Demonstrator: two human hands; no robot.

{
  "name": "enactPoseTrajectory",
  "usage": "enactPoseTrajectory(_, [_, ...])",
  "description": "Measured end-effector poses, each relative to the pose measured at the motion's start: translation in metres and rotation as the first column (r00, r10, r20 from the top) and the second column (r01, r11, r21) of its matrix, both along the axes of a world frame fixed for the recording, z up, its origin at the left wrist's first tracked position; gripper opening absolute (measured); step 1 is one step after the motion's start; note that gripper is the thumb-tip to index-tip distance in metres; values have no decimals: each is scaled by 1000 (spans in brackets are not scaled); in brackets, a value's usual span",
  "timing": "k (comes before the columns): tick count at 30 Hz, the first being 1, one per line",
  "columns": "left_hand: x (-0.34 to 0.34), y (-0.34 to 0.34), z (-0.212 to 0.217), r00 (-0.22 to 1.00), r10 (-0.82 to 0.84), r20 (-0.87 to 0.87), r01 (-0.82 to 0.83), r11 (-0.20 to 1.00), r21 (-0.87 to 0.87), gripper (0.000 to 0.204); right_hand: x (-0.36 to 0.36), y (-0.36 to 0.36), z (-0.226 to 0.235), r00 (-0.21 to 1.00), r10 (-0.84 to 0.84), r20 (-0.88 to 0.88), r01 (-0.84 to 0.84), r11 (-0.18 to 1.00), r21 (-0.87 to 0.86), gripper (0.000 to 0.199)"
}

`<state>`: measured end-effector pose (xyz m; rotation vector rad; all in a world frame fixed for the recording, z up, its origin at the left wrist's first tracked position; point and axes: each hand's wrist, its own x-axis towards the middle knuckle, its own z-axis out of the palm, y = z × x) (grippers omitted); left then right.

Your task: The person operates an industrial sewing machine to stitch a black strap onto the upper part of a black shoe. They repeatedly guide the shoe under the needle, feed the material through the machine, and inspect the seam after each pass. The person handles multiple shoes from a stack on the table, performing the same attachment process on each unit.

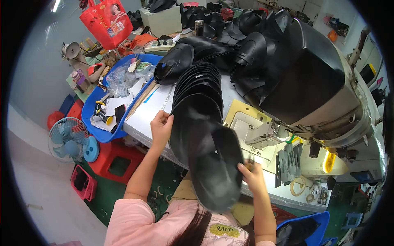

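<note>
A glossy black shoe upper (215, 172), curved and slightly blurred, spans the space over the table's front edge in front of me. My right hand (254, 177) grips its right edge, fingers closed. A small brassy metal thing (250, 161) shows at those fingers, too blurred to name. My left hand (161, 128) pinches the left edge of a black piece at the near end of the pile; whether that is the same upper I cannot tell. Behind it, a row of nested black uppers (199, 78) leans back across the white table (150, 117).
A sewing machine (262, 135) stands at right, with dark strips (288, 164) hanging beside it. More black uppers (250, 49) heap behind. At left are a blue basin (92, 119) of odds and ends, a red stool (111, 162) and a fan (69, 139). A blue bin (322, 223) sits lower right.
</note>
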<state>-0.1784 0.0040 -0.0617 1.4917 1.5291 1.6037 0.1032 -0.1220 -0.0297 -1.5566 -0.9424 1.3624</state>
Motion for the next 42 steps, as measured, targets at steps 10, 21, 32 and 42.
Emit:
enactPoseTrajectory(10, [3,76,0,976,-39,215,4,987,161,19,-64,123,-52,981,-188,-41,192,969,154,18])
enactPoseTrajectory(21, [-69,278,-7,392,317,864,-115,948,-296,19,-70,118,-64,964,-207,164,140,927,348,27])
enactPoseTrajectory(32, [-69,280,6,405,89,910,216,958,-190,11,-57,97,-79,846,-419,331,136,769,625,26])
enactPoseTrajectory(42, [-112,92,83,171,-496,852,301,849,434,34,91,-26,-79,650,-565,507,143,747,650,10])
